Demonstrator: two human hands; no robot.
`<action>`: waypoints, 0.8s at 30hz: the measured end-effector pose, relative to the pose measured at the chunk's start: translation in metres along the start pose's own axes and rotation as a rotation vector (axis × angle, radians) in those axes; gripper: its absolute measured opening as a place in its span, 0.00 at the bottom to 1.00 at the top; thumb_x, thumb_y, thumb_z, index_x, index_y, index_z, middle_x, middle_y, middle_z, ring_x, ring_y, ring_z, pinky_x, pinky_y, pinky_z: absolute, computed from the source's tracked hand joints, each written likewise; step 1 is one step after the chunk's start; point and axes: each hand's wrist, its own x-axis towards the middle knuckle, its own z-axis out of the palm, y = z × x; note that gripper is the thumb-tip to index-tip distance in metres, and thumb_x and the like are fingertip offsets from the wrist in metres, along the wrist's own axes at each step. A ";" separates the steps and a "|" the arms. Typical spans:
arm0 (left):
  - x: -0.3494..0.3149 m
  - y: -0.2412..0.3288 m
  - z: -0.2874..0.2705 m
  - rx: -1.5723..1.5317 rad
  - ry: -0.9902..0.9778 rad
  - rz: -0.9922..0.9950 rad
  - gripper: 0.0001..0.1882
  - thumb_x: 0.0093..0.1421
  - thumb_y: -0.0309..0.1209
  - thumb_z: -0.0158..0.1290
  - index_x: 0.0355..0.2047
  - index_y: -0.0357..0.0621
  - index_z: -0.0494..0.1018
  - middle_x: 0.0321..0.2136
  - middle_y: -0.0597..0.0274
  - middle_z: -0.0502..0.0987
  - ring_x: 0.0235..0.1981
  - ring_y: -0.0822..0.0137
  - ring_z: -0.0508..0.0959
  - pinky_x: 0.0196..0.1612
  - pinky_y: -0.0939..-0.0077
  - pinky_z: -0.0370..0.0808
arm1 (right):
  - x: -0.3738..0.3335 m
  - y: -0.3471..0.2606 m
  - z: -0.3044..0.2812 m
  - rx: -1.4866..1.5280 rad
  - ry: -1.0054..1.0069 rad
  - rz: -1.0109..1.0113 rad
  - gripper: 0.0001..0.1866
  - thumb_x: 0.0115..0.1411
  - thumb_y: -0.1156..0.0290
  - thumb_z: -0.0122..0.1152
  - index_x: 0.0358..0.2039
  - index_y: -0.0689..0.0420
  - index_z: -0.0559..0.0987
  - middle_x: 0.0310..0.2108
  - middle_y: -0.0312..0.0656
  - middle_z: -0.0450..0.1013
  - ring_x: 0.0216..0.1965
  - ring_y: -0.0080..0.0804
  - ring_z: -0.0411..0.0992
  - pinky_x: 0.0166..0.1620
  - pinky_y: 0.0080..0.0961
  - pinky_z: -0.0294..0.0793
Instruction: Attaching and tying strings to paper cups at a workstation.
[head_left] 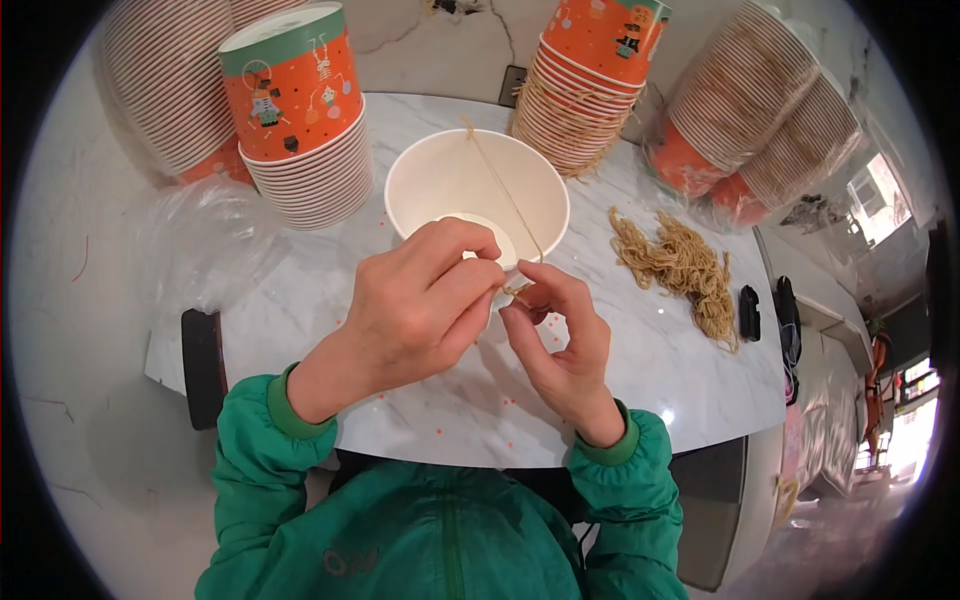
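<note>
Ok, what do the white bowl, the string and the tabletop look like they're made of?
The bowl looks like matte paper: thin rolled rim, dull white inside. The string, pinched by the left hand and right hand, looks like tan twine, maybe jute. The tabletop looks like polished marble or an imitation: grey veins, slight sheen.

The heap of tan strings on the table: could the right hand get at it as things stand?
Probably yes. The heap of tan strings lies in the open on the marble table, just right of the right hand, with nothing between them. But that hand is pinching the string with the left hand.
</note>
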 end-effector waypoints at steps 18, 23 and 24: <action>0.000 0.000 0.001 -0.023 -0.004 0.008 0.11 0.47 0.19 0.62 0.33 0.41 0.78 0.39 0.61 0.77 0.31 0.64 0.80 0.27 0.71 0.76 | 0.010 0.006 0.008 -0.633 0.169 -0.387 0.13 0.53 0.76 0.74 0.40 0.58 0.82 0.23 0.34 0.72 0.22 0.30 0.69 0.28 0.29 0.62; 0.002 -0.001 0.000 0.035 0.001 0.027 0.12 0.47 0.17 0.61 0.33 0.39 0.75 0.39 0.60 0.77 0.34 0.59 0.80 0.30 0.69 0.77 | 0.011 0.005 0.009 -0.667 0.087 -0.365 0.15 0.51 0.78 0.71 0.41 0.58 0.81 0.28 0.33 0.75 0.26 0.30 0.72 0.33 0.30 0.65; 0.002 -0.002 0.001 0.035 0.001 0.026 0.12 0.47 0.17 0.61 0.33 0.39 0.75 0.39 0.60 0.77 0.34 0.59 0.80 0.30 0.69 0.77 | 0.011 0.006 0.009 -0.666 0.086 -0.364 0.15 0.51 0.78 0.71 0.41 0.58 0.81 0.28 0.33 0.75 0.26 0.30 0.72 0.33 0.30 0.65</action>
